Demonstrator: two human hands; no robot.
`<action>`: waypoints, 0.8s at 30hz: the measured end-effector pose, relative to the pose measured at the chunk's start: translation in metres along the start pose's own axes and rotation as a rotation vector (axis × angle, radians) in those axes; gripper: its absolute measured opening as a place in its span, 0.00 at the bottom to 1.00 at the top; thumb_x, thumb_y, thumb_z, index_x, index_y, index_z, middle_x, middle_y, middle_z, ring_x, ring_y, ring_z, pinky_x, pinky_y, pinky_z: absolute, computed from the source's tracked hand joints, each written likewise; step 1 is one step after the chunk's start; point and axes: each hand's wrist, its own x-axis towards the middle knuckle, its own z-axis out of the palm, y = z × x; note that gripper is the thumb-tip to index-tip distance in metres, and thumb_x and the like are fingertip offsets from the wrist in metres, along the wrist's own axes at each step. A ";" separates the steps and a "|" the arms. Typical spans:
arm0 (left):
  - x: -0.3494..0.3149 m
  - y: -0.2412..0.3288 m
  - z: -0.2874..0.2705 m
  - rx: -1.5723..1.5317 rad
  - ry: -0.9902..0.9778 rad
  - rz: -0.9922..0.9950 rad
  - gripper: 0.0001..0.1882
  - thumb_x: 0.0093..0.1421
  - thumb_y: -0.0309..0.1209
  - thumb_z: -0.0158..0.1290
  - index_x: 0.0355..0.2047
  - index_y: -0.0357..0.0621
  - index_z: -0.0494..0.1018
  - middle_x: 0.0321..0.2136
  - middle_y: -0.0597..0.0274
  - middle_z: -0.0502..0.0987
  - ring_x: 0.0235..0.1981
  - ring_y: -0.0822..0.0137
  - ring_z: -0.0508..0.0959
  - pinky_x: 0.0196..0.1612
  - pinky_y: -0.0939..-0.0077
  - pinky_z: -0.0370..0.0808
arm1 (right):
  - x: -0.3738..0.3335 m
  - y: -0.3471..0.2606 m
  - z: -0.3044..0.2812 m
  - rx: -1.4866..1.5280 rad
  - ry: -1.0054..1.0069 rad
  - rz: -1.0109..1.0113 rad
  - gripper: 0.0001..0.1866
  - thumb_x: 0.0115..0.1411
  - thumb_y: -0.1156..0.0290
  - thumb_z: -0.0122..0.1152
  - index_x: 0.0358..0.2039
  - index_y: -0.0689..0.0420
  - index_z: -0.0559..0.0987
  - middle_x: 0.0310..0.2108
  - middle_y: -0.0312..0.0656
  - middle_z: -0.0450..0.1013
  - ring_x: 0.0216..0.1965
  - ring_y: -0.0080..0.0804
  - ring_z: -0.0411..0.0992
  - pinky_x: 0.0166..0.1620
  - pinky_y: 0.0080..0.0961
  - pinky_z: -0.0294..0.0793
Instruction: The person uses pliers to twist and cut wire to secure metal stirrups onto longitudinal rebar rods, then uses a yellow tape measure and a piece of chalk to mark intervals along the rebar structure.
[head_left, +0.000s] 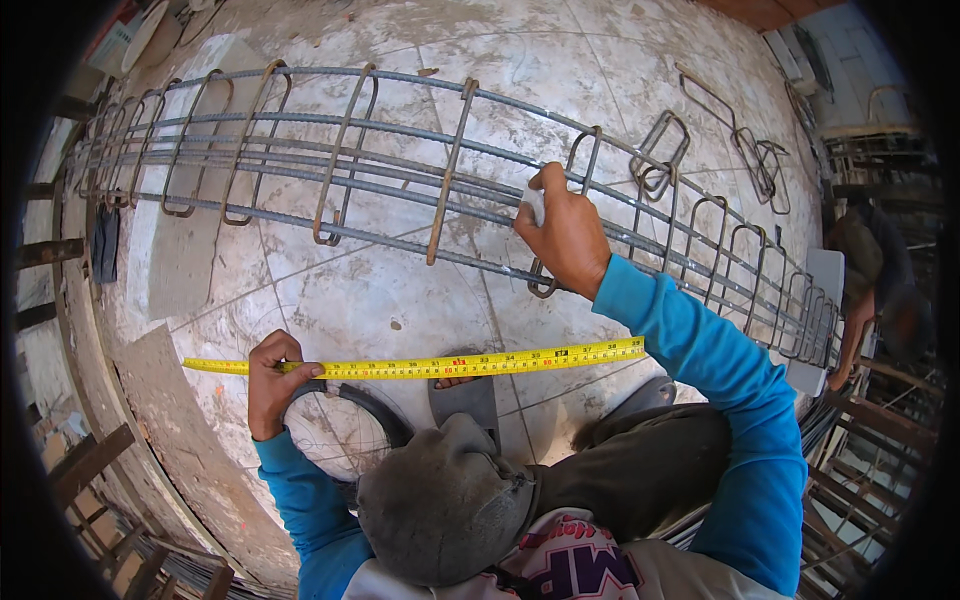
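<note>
My left hand (277, 378) is closed round a yellow tape measure blade (480, 364), which stretches to the right in front of my knees. Its right end passes behind my right sleeve, so the case is hidden. My right hand (570, 232) pinches a small whitish piece (533, 205), chalk-like in look, between thumb and fingers. That hand is over a long rebar cage (400, 186), against its bars. Bent steel stirrups (452, 172) stand spaced along the cage, wider apart at its middle than at its right end.
Loose stirrups (752, 165) lie on the stained tile floor (370, 290) beyond the cage. A pale slab (180, 240) lies under its left part. At the right end another person's arm (853, 340) reaches down near a pale block (806, 378). Stacked steel (870, 450) fills the right side.
</note>
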 end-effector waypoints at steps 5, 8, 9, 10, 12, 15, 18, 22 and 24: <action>-0.006 0.001 -0.006 -0.020 -0.040 -0.044 0.20 0.37 0.27 0.68 0.15 0.37 0.64 0.20 0.65 0.65 0.24 0.71 0.64 0.28 0.76 0.61 | -0.027 -0.003 0.008 0.014 -0.106 -0.027 0.17 0.56 0.73 0.60 0.42 0.62 0.65 0.18 0.59 0.72 0.24 0.62 0.74 0.30 0.52 0.74; -0.010 -0.004 -0.009 -0.002 -0.055 -0.057 0.19 0.37 0.27 0.69 0.15 0.37 0.65 0.19 0.64 0.66 0.23 0.71 0.64 0.27 0.76 0.62 | -0.031 -0.001 0.009 0.043 -0.153 -0.006 0.17 0.56 0.73 0.60 0.42 0.62 0.65 0.18 0.59 0.72 0.23 0.61 0.74 0.29 0.52 0.73; -0.013 -0.011 -0.009 0.015 -0.070 -0.052 0.19 0.37 0.27 0.70 0.15 0.37 0.66 0.19 0.64 0.66 0.23 0.70 0.64 0.28 0.76 0.62 | -0.032 -0.001 0.008 0.049 -0.131 -0.027 0.17 0.56 0.73 0.60 0.42 0.62 0.65 0.18 0.58 0.72 0.23 0.61 0.74 0.29 0.52 0.73; -0.015 -0.015 -0.011 0.031 -0.084 -0.044 0.19 0.37 0.26 0.70 0.15 0.37 0.66 0.19 0.64 0.67 0.23 0.70 0.65 0.28 0.75 0.62 | -0.033 -0.001 0.008 0.054 -0.106 -0.049 0.17 0.56 0.73 0.60 0.43 0.62 0.65 0.17 0.58 0.72 0.22 0.61 0.74 0.28 0.51 0.73; -0.020 -0.016 -0.017 0.065 -0.080 -0.047 0.19 0.37 0.26 0.70 0.15 0.36 0.66 0.19 0.63 0.67 0.23 0.69 0.65 0.28 0.75 0.62 | -0.041 -0.005 0.006 0.088 -0.116 -0.055 0.17 0.56 0.72 0.60 0.43 0.61 0.65 0.17 0.57 0.71 0.22 0.61 0.73 0.28 0.50 0.73; -0.023 -0.017 -0.019 0.083 -0.075 -0.061 0.19 0.37 0.26 0.71 0.15 0.36 0.66 0.19 0.63 0.67 0.23 0.69 0.65 0.28 0.74 0.62 | -0.060 -0.013 0.007 0.127 -0.190 -0.042 0.18 0.56 0.72 0.61 0.43 0.60 0.65 0.16 0.56 0.71 0.21 0.60 0.73 0.27 0.49 0.72; -0.022 -0.017 -0.018 0.072 -0.077 -0.055 0.20 0.37 0.26 0.71 0.15 0.37 0.67 0.18 0.63 0.67 0.23 0.69 0.65 0.28 0.73 0.62 | -0.064 -0.009 0.007 0.156 -0.233 -0.028 0.17 0.56 0.72 0.61 0.43 0.60 0.66 0.15 0.56 0.70 0.21 0.59 0.73 0.27 0.49 0.72; -0.020 -0.018 -0.013 0.113 -0.094 -0.049 0.20 0.37 0.26 0.71 0.15 0.37 0.66 0.18 0.64 0.66 0.22 0.69 0.65 0.27 0.73 0.61 | -0.042 0.000 0.002 0.160 -0.199 0.014 0.16 0.56 0.71 0.62 0.42 0.61 0.69 0.17 0.57 0.71 0.22 0.58 0.74 0.28 0.47 0.72; -0.018 -0.016 -0.009 0.114 -0.107 -0.040 0.20 0.37 0.25 0.71 0.14 0.38 0.66 0.18 0.64 0.66 0.22 0.69 0.65 0.27 0.73 0.61 | -0.024 0.005 -0.001 0.218 -0.091 0.019 0.16 0.56 0.71 0.63 0.41 0.62 0.69 0.19 0.57 0.72 0.23 0.57 0.74 0.28 0.44 0.71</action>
